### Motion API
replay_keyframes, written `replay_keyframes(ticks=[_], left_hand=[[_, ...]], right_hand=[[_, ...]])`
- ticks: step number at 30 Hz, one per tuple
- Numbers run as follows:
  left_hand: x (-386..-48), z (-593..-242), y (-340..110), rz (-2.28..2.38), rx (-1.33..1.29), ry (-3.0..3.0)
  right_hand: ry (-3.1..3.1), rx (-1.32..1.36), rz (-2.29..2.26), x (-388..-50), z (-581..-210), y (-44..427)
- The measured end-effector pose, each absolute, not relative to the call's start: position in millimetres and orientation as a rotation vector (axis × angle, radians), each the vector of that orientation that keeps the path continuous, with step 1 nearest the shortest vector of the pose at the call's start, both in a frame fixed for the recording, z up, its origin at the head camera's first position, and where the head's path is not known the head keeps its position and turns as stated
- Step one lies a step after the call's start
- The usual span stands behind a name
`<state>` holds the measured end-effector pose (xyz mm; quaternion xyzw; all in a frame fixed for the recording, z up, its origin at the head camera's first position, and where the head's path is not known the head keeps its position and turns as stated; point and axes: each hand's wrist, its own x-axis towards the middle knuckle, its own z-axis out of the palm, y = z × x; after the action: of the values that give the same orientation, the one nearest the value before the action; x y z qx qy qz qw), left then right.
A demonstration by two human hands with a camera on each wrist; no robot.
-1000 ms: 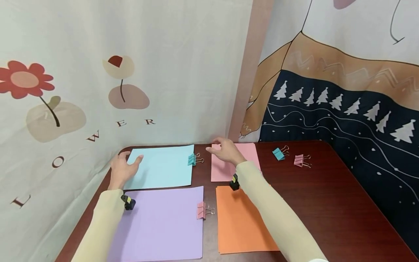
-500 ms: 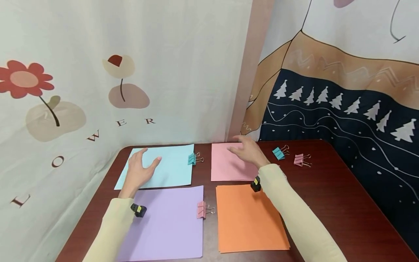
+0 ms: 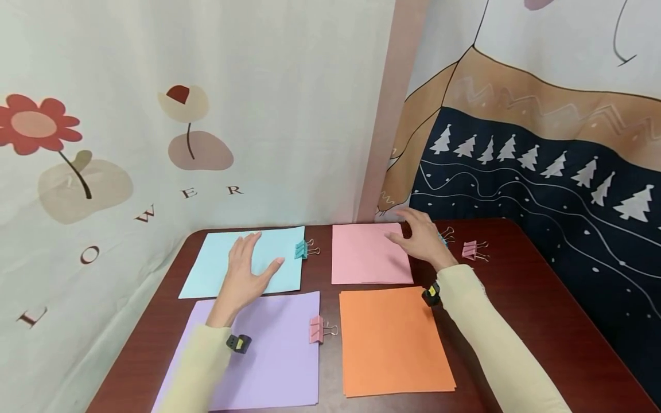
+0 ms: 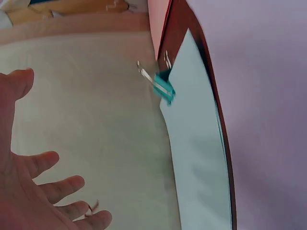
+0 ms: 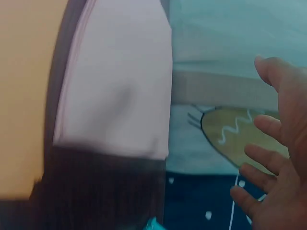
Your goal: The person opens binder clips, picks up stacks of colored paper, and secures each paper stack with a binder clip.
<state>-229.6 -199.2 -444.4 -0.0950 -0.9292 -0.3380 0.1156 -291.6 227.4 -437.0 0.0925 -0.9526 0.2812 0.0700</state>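
The left hand [image 3: 244, 280], fingers spread, hovers over the light blue paper [image 3: 206, 269] and the top of the purple paper [image 3: 284, 367]. A teal binder clip [image 3: 301, 249] grips the blue paper's right edge; a pink one [image 3: 316, 330] is on the purple paper's right edge. Above the right edge of the pink paper [image 3: 366, 255] the right hand [image 3: 424, 241] is held with parted fingers, holding nothing, and partly covers a loose teal clip [image 3: 444, 237]. In the left wrist view the left hand [image 4: 43, 191] is empty, as is the right hand [image 5: 278, 158] in the right wrist view.
Orange paper [image 3: 395, 344], with no clip visible on it, lies at the front of the dark red table [image 3: 542, 321]. A loose pink clip [image 3: 470, 250] lies at the back right. Printed curtains [image 3: 289, 115] stand behind the table's back edge.
Both hands have moved to the right: the left from the blue paper's left edge to over its middle, the right from the pink paper's left side past its right edge. Papers and clips have stayed in place.
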Motion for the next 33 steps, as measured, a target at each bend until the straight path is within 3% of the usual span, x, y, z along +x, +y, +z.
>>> replay_keyframes(ticks=[19, 33], left_hand=[[-185.1, -446.6, -139.0, -0.877, -0.462, -2.810], [-172.0, -454.6, -102.3, -0.806, -0.622, -2.864]], right_hand=[[-2.877, 0.062, 0.834, -259.9, -441.8, 295.5], [-2.777, -0.090, 0.853, -240.3, -449.9, 338.6]])
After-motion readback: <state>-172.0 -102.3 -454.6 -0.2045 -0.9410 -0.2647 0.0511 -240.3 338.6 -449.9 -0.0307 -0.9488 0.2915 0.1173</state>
